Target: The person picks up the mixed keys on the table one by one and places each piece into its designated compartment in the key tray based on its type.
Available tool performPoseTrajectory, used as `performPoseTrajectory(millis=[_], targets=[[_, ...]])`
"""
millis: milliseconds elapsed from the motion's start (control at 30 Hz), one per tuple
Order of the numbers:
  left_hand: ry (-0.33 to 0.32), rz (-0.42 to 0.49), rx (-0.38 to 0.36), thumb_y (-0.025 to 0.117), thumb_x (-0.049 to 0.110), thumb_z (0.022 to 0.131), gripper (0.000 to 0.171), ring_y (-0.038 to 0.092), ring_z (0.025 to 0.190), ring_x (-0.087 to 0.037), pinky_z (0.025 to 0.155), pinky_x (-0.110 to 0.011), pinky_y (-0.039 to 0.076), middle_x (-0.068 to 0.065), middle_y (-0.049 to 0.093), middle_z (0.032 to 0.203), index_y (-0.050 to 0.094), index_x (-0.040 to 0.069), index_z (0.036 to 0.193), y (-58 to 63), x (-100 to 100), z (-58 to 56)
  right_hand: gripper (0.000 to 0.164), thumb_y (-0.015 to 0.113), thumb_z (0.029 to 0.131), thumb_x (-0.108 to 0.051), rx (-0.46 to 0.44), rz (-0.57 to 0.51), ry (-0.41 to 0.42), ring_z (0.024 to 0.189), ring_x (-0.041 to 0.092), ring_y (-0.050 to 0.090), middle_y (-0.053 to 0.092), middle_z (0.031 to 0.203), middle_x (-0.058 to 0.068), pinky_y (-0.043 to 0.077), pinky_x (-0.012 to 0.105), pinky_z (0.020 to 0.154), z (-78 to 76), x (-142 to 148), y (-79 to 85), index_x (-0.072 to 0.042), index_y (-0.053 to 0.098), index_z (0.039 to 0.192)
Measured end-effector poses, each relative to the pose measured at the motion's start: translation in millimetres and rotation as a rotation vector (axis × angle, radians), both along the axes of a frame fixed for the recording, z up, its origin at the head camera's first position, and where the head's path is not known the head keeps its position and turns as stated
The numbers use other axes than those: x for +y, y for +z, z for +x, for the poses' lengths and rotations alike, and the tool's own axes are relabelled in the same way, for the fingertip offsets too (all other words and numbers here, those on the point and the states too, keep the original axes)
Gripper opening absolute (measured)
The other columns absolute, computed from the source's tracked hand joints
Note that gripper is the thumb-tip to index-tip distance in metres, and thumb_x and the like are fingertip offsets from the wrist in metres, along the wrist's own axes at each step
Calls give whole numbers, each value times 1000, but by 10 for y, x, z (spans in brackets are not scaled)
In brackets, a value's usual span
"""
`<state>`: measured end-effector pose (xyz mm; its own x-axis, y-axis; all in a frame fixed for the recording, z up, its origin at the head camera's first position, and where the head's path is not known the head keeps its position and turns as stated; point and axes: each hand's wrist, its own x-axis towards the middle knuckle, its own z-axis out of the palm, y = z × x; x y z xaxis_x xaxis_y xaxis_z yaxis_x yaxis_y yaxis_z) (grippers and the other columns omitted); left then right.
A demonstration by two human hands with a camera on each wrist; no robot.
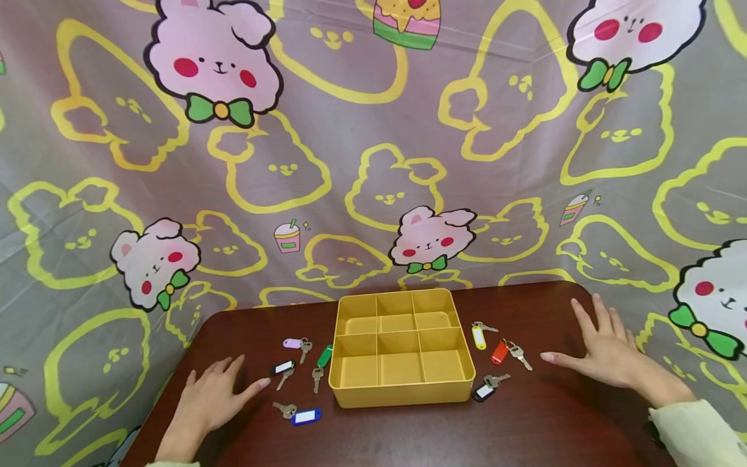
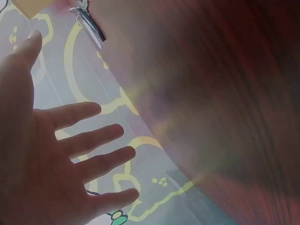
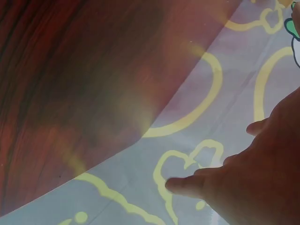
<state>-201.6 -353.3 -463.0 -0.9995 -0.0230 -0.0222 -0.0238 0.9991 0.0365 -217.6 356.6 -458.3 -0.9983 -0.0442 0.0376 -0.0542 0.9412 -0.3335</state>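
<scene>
Fingers spread and holding nothing, my left hand (image 1: 211,397) is at the table's left side, nearest the key with the black tag (image 1: 283,368) and the key with the blue tag (image 1: 306,416). My right hand (image 1: 607,347), also spread and bare, is at the right side, to the right of the key with the red tag (image 1: 500,353). Between the hands stands a yellow compartment box (image 1: 403,394). Left of it lie keys with a purple tag (image 1: 293,343) and a green tag (image 1: 325,356). Right of it lie keys with a yellow tag (image 1: 478,337) and another black tag (image 1: 484,391).
The dark reddish-brown wooden table (image 1: 408,441) has rounded far corners. Behind and beside it hangs a grey-pink cloth (image 1: 362,130) printed with cartoon animals. A light sleeve (image 1: 700,434) covers the right forearm. In the left wrist view, one tagged key (image 2: 91,23) shows near the top.
</scene>
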Motion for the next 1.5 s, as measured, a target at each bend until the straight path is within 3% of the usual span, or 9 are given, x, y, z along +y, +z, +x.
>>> performPoseTrajectory(millis=[167,400,600,767,1133,1300,1500], targets=[[-23,11,21,46,87,91,105,58,129,-55,104,-77,43,-33,60,144,56,-1,148,-7,8,-1,136,73,84,-72,5,-7,20,146,76,-2,-19,166,42,20,91,104,-5,-49,26,-1,-9,167],[-78,31,63,61,63,98,77,66,117,-50,91,-68,56,-30,65,136,62,-2,140,11,68,-30,138,78,85,-64,35,-77,75,147,71,11,-2,167,43,27,85,107,0,-168,27,6,-11,164],[-85,31,69,64,55,100,65,71,110,-45,86,-64,59,-25,71,129,66,0,135,18,125,-65,138,81,84,-60,74,-91,105,143,68,23,13,161,47,35,82,105,7,-281,17,8,-9,164],[-82,66,59,66,49,100,59,72,110,-44,86,-63,59,-22,73,127,68,1,133,15,148,-88,131,82,83,-61,95,-72,125,138,65,30,24,158,44,39,80,103,12,-378,16,10,6,164],[-133,133,109,69,44,100,53,70,115,-44,87,-65,58,-23,71,129,69,2,133,64,216,-124,110,81,85,-58,132,-80,190,141,58,33,38,156,37,38,77,107,-6,-537,59,14,35,154],[-151,137,136,71,39,99,50,69,117,-45,89,-65,58,-24,69,130,70,2,131,46,238,-139,108,82,84,-58,143,-92,206,143,57,33,42,154,36,36,75,110,-8,-630,80,13,40,152],[-147,152,112,70,39,99,50,69,117,-45,90,-65,58,-24,67,134,69,2,134,34,290,-171,108,82,83,-60,133,-111,221,144,57,33,42,155,36,38,76,110,29,-698,75,11,41,152]])
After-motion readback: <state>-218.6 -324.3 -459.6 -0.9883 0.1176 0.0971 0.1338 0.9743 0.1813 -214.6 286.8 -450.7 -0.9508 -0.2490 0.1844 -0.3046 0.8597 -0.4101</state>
